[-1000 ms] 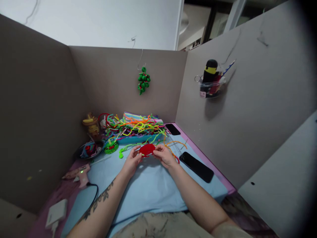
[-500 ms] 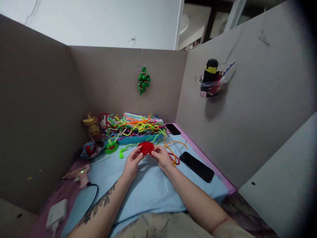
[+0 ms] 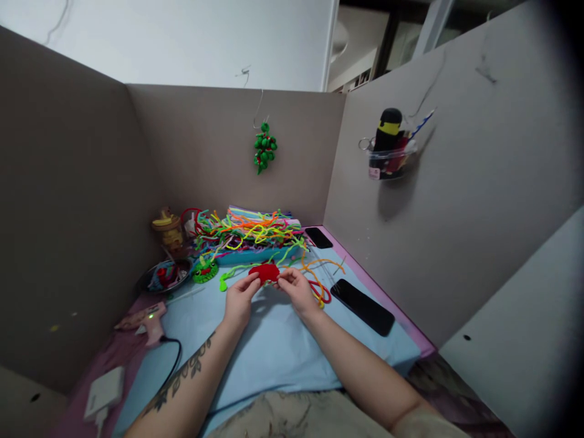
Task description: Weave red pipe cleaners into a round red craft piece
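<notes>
A small red fuzzy piece [image 3: 263,272], rounded and seemingly made of pipe cleaner, is held up over the light blue cloth [image 3: 274,353]. My left hand [image 3: 240,297] pinches its left edge between thumb and fingers. On the other side, the fingertips of my right hand [image 3: 296,289] close on its right edge. Its underside is hidden. Just beyond it, a bright green pipe cleaner [image 3: 223,283] with a rounded end lies on the cloth. Red and orange pipe cleaners [image 3: 325,293] curl beside my right hand.
A blue tray [image 3: 255,255] heaped with colourful pipe cleaners stands at the back. A green coiled piece [image 3: 205,271], a bowl [image 3: 166,277], a pink glue gun [image 3: 152,322] and a white power bank [image 3: 104,392] are leftward. Phones [image 3: 362,306] lie right. Panels [image 3: 237,152] enclose the table.
Both hands still hold the red piece. It has shifted slightly left and tilted so that it looks flatter, and my left hand has moved a little left with it.
</notes>
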Available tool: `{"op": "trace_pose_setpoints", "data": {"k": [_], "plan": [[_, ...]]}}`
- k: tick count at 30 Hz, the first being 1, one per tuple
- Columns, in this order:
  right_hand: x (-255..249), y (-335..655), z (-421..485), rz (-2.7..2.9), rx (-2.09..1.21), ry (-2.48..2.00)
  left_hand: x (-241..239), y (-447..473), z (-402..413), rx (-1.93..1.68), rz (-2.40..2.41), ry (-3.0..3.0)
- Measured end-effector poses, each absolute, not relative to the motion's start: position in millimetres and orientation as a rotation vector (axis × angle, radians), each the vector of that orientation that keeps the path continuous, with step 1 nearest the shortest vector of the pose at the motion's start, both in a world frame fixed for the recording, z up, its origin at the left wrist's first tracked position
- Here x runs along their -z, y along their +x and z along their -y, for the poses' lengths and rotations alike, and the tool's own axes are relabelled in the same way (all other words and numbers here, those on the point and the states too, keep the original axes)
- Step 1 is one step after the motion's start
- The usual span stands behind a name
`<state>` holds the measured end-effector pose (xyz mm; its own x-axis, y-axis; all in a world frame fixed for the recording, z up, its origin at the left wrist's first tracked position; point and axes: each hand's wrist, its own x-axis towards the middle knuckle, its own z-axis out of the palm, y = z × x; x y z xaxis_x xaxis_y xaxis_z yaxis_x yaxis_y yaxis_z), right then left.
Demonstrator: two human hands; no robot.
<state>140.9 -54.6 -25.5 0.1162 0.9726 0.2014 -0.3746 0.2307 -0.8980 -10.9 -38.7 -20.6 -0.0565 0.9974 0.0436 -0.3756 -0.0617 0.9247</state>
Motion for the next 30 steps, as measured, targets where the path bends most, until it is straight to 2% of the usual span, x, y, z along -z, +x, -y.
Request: {"op": "trace_pose_setpoints", "data": {"k": [30], "plan": [[22.9, 137.1, 57.5, 1.066, -1.082, -0.878, 18.5, -6.0, 41.3, -1.362, -0.722, 0.725]]}}
